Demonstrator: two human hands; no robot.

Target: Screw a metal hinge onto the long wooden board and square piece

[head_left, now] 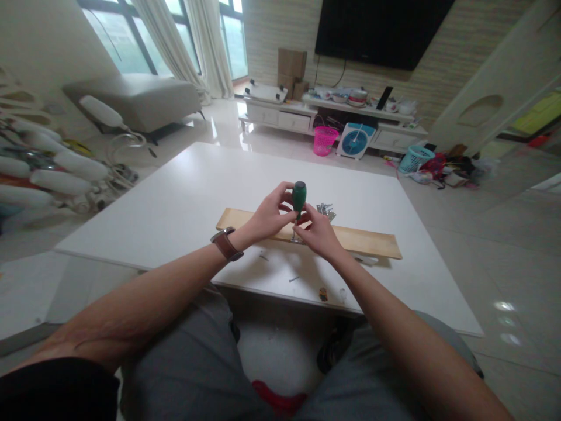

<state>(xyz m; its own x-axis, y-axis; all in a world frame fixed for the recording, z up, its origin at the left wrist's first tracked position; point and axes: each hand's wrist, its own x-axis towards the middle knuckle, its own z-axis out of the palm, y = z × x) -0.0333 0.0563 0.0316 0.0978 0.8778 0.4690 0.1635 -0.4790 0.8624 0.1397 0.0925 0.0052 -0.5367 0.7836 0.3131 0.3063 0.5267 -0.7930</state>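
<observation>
The hands are working close together: the left hand [274,213] is gripping the green handle of the screwdriver [299,196], while the right hand [323,234] is pinching around its shaft. The screwdriver is standing nearly upright over the board [372,241], which is stretching across the surface [175,199]. Metal pieces [326,211] are lying beyond; a screw [293,279] is lying nearer.

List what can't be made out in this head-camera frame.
All in the head view:
Green screwdriver tip: too small and blurred to tell what it meets.
Wooden plank, middle: partly covered by the left hand and right hand.
Metal pieces beyond the right hand: too small and overlapping to count.
Small brown item: too small to identify.
Television, top: cut off by the upper frame edge.
</observation>
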